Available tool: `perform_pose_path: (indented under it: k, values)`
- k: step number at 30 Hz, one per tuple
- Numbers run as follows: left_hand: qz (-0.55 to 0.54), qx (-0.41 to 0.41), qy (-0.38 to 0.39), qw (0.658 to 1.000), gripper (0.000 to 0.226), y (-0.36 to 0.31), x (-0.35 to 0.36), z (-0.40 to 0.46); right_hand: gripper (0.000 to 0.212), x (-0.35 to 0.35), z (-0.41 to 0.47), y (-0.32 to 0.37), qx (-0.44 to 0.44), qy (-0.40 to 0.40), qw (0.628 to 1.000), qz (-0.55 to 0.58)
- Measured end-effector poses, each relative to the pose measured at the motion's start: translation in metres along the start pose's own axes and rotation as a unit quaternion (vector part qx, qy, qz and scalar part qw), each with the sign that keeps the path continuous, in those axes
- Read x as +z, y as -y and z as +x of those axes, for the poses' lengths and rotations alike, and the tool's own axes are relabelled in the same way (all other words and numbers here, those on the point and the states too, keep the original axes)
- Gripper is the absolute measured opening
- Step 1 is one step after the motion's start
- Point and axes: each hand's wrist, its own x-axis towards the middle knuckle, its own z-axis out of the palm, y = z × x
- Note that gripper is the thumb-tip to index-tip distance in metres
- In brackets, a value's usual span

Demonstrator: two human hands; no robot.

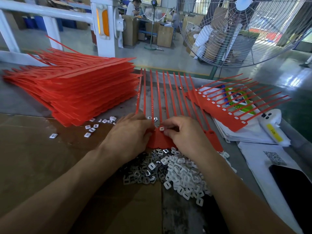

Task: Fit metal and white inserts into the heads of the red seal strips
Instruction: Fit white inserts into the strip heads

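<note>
A comb of joined red seal strips (pixel 166 97) lies in front of me, tails pointing away, heads under my hands. My left hand (pixel 130 130) rests curled on the left heads, its fingertips hidden. My right hand (pixel 184 132) pinches a white insert (pixel 161 128) at a strip head. Below my wrists lies a heap of metal inserts (pixel 143 174) and a heap of white inserts (pixel 184 176). A second red comb (pixel 224 114) with white inserts set in its heads lies to the right.
A tall stack of red strip combs (pixel 79 92) fills the left of the table. Loose white inserts (pixel 92 130) lie on the brown cardboard (pixel 42 157). Papers, a white bottle (pixel 273 129) and a dark phone (pixel 293 188) sit right. A large fan (pixel 236 31) stands behind.
</note>
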Motion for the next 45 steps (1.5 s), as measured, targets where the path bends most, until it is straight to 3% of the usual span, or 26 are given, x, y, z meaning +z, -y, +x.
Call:
perform_pose_path:
  k: [14, 25, 35, 39, 45]
  values:
    - [-0.003, 0.005, -0.005, 1.0, 0.025, 0.001, 0.001, -0.001, 0.021, -0.002, -0.008, 0.008, -0.071, 0.006, 0.991, -0.114]
    - [0.005, 0.005, 0.0, 1.0, 0.026, 0.0, 0.0, -0.001, 0.024, -0.002, -0.008, 0.014, -0.071, 0.022, 0.984, -0.164]
    - [-0.007, 0.008, -0.007, 1.0, 0.025, 0.001, 0.0, -0.002, 0.027, -0.002, -0.013, 0.027, -0.079, 0.024, 0.957, -0.278]
    - [-0.006, 0.008, -0.003, 1.0, 0.025, 0.001, -0.001, -0.003, 0.031, -0.004, -0.014, 0.02, -0.079, 0.054, 0.966, -0.24]
    - [-0.01, 0.005, 0.001, 1.0, 0.026, 0.001, -0.003, -0.002, 0.031, -0.03, -0.018, 0.002, -0.024, 0.114, 0.993, -0.026]
